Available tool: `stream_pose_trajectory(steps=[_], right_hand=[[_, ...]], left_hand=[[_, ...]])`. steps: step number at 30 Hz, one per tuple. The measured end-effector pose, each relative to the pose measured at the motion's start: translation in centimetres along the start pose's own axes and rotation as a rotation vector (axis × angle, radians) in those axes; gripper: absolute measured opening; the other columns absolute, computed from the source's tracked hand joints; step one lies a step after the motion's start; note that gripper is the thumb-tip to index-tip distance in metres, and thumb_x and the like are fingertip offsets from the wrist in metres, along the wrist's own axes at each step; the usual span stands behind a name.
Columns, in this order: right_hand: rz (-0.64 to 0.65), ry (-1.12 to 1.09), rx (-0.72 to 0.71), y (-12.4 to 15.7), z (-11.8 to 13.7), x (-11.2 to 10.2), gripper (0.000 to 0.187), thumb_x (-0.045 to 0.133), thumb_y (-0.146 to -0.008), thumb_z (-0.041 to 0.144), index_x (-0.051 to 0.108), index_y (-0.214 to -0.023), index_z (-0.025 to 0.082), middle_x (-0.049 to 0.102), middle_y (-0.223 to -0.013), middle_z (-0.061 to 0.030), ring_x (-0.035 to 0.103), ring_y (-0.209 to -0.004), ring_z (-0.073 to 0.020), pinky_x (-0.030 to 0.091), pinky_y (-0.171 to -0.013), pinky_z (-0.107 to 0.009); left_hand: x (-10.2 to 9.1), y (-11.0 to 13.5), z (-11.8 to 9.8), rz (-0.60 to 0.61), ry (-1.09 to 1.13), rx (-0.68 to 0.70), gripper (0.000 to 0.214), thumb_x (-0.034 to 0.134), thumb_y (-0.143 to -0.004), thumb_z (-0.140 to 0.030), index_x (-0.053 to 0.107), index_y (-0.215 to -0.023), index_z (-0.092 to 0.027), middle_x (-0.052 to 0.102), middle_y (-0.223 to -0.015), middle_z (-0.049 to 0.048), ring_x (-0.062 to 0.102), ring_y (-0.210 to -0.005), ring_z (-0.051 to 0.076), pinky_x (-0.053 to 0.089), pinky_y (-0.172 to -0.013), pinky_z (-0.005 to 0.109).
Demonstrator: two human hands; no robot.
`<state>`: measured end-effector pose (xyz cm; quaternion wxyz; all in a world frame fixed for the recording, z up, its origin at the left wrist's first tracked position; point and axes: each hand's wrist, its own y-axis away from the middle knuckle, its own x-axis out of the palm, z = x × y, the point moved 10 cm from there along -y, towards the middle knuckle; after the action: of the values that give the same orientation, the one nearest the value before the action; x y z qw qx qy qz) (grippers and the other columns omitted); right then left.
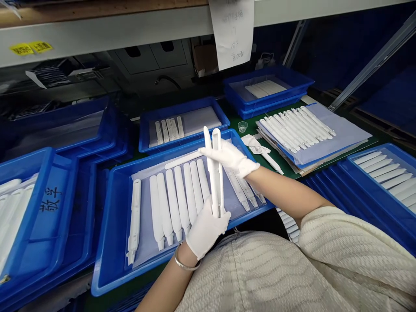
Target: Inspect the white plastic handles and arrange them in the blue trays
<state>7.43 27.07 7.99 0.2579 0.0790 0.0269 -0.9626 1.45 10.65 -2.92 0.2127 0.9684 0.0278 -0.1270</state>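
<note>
Upright in front of me are two long white plastic shell halves (214, 177), side by side with a narrow gap at the upper end. My left hand (204, 232), in a white glove, is closed round their lower ends. Higher up, my gloved right hand (231, 158) grips the same pieces, thumb on the left and fingers behind; part of its hold is hidden. Beneath them is a blue tray (108, 242) lined with paper. It contains several smooth white shells (177, 201) in a row, a single shell (134, 216) at the left, and several more (238, 190) at the right.
Other blue trays with white parts stand behind (146, 145), at left (61, 216) and at right (386, 208). White shells (297, 128) lie on a paper stack. Nearby are a small clear cup (242, 126) and a crumpled wipe (255, 144). A shelf beam (113, 37) crosses above.
</note>
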Motion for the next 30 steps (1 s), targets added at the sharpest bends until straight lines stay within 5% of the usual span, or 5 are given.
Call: stream_pose_trajectory(steps=[5,9,14,18,30], right_hand=[[-0.147,-0.095,0.033,-4.2,0.2,-3.9,0.049,0.075,-0.077,0.060,0.050,-0.067,0.020,0.050,-0.066,0.0014,0.047,-0.061,-0.0121,0.039,-0.057,-0.025],[-0.180,-0.284,0.056,-4.6,-0.8,-4.8,0.047,0.075,-0.076,0.062,0.059,-0.072,0.019,0.051,-0.065,0.0017,0.045,-0.055,-0.0102,0.036,-0.049,-0.025],[0.086,-0.501,0.106,-0.8,-1.9,-0.7,0.064,0.049,-0.086,0.080,0.065,-0.082,0.018,0.048,-0.059,0.0013,0.038,-0.048,-0.0093,0.027,-0.042,-0.024],[0.304,-0.377,0.096,1.8,-2.2,2.3,0.053,0.070,-0.079,0.069,0.067,-0.094,0.018,0.062,-0.074,-0.0012,0.048,-0.057,-0.0101,0.029,-0.045,-0.023],[0.173,-0.242,0.160,2.4,-2.3,1.6,0.035,0.080,-0.076,0.048,0.065,-0.080,0.016,0.065,-0.075,-0.0023,0.056,-0.067,-0.0145,0.040,-0.060,-0.026]], left_hand=[[0.3,0.5,0.9,0.046,-0.101,-0.014,0.030,0.067,-0.080,-0.025,0.048,-0.103,-0.022,0.056,-0.065,-0.0080,0.052,-0.044,0.011,0.046,-0.045,0.025],[0.0,0.9,0.8,0.039,-0.158,0.017,0.023,0.066,-0.082,-0.027,0.049,-0.097,-0.023,0.057,-0.068,-0.0064,0.053,-0.047,0.011,0.046,-0.049,0.025],[-0.4,0.7,1.5,0.022,-0.091,0.025,0.023,0.066,-0.083,-0.027,0.048,-0.096,-0.023,0.056,-0.068,-0.0069,0.052,-0.047,0.011,0.046,-0.050,0.025],[-0.6,0.6,1.4,0.030,-0.053,0.015,0.027,0.067,-0.084,-0.032,0.048,-0.101,-0.023,0.056,-0.068,-0.0071,0.053,-0.048,0.012,0.047,-0.051,0.026],[-1.3,1.0,0.7,0.054,0.009,0.084,0.041,0.052,-0.095,-0.057,0.053,-0.112,-0.019,0.069,-0.086,0.0048,0.071,-0.075,0.022,0.055,-0.068,0.034]])
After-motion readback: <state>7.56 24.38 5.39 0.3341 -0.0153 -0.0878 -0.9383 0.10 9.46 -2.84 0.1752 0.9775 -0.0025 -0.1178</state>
